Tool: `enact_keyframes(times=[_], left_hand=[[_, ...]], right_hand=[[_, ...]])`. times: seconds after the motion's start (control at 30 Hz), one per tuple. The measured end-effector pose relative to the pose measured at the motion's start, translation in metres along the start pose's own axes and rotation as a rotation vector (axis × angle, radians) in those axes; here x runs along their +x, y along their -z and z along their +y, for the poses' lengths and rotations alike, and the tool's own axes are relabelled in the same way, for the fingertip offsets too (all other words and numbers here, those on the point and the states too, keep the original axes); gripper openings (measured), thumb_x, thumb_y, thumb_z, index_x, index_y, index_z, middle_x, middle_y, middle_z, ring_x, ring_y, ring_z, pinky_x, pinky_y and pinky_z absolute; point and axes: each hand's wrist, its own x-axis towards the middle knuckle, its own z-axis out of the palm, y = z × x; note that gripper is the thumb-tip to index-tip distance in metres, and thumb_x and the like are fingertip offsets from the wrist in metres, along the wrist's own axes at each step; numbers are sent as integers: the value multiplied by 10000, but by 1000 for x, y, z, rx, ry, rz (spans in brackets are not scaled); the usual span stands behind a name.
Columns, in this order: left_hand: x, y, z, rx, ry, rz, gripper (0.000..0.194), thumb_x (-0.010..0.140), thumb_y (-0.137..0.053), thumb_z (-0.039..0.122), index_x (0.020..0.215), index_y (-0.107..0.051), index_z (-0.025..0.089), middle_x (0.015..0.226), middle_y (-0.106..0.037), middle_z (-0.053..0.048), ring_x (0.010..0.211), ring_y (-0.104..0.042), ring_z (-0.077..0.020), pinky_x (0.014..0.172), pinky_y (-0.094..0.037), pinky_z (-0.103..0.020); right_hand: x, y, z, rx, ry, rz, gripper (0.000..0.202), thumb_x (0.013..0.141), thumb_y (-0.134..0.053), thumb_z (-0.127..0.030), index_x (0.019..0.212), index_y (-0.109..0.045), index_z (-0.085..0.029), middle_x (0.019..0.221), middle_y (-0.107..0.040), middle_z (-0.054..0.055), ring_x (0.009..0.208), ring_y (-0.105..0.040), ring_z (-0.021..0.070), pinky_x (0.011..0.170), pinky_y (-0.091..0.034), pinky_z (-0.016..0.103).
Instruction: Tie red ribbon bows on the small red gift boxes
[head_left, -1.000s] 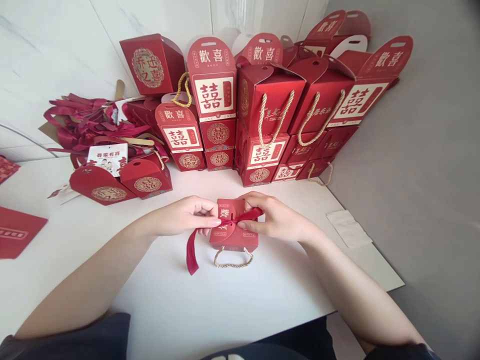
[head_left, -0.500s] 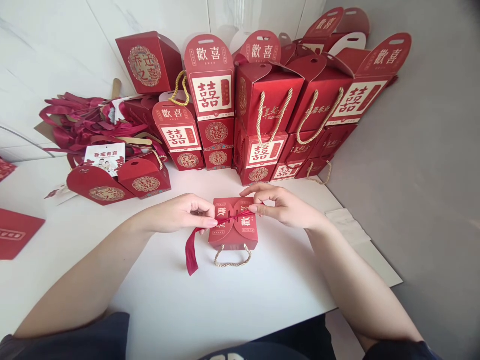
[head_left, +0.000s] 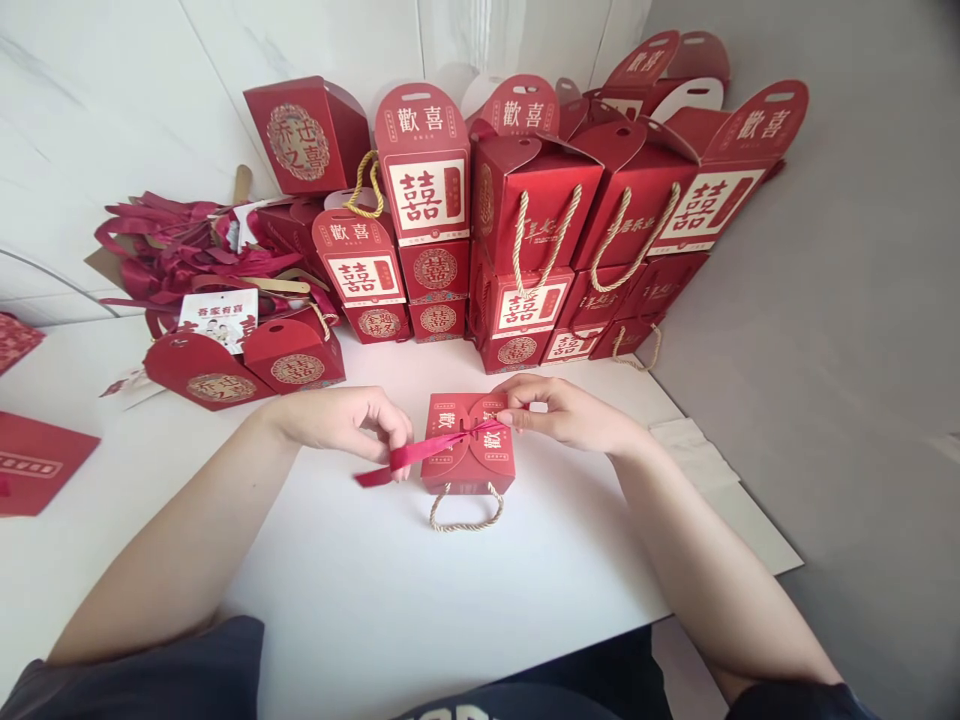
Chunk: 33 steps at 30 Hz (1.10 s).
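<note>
A small red gift box [head_left: 442, 472] with gold lettering stands on the white table, its two rounded flaps folded together on top. A crimson ribbon [head_left: 431, 452] passes through the slots at the middle of the lid, where it bunches together. The fingers of my left hand [head_left: 356, 425] are curled at the ribbon's long loose end, left of the box; the tail hangs past the fingertips. At the lid's right side, my right hand [head_left: 559, 412] pinches the other part of the ribbon between thumb and finger. A twisted cream cord handle [head_left: 466, 527] lies before the box.
Stacked red boxes [head_left: 536, 205] with cord handles line the wall at the back. A heap of crimson ribbons [head_left: 161, 240] lies back left, behind an open red box [head_left: 214, 380] with a white card [head_left: 221, 318]. A flat red box [head_left: 41, 465] lies far left, whitish sheets [head_left: 697, 465] at right.
My left hand has moved left, away from the lid. The ribbon's left tail, which hung down before, now stretches out across the left fingers. My right hand keeps its pinch.
</note>
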Motion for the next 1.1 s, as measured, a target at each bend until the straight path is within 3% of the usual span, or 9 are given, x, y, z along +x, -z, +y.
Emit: enact_keyframes(times=[0.13, 0.23, 0.37, 0.57, 0.73, 0.87, 1.1], left_hand=[[2, -3, -1, -139, 116, -15, 225, 802, -705, 339, 898, -762, 144, 816, -740, -104, 629, -634, -143, 510, -486, -178], [5, -5, -3, -183, 181, 105, 246, 788, -722, 388, 803, -735, 143, 687, -715, -71, 482, -567, -94, 410, -427, -151], [6, -2, -6, -186, 189, 220, 214, 785, -736, 355, 760, -692, 146, 639, -692, -32, 547, -622, -99, 560, -527, -178], [12, 5, -19, -247, 123, 305, 232, 813, -713, 363, 803, -646, 142, 756, -692, -29, 672, -660, -110, 627, -532, -188], [19, 3, -28, -351, 101, 258, 238, 828, -700, 373, 858, -617, 151, 845, -717, -42, 719, -684, -116, 663, -539, -202], [18, 6, -31, -305, 134, 211, 230, 843, -685, 374, 869, -632, 152, 904, -745, -61, 735, -701, -114, 682, -545, -194], [8, 13, -35, -177, 136, 98, 218, 750, -769, 344, 703, -693, 146, 592, -678, -33, 486, -595, -103, 485, -463, -182]], right_hand=[[1, -1, 1, 3, 15, 5, 348, 917, -583, -483, 727, -601, -191, 1082, -646, 54, 975, -596, 206, 879, -461, 339], [1, -1, 1, -8, 30, 5, 351, 925, -576, -467, 712, -590, -188, 1082, -651, 55, 972, -597, 203, 883, -458, 338], [-1, 3, 3, -38, 60, 16, 307, 940, -563, -429, 765, -635, -188, 1109, -647, 61, 997, -593, 205, 903, -454, 346], [0, 4, 3, -49, 81, 62, 235, 952, -555, -370, 955, -714, -198, 1121, -651, 74, 1005, -601, 206, 916, -460, 360], [4, -2, 2, 3, 112, 61, 257, 975, -512, -356, 995, -708, -191, 1127, -676, 88, 978, -615, 205, 868, -487, 358], [4, -3, 3, 8, 100, 57, 271, 972, -512, -381, 914, -690, -185, 1134, -678, 93, 962, -619, 205, 842, -496, 353], [4, 0, 7, 38, 114, 41, 251, 946, -561, -369, 854, -663, -160, 1022, -682, 85, 896, -597, 190, 804, -472, 330]])
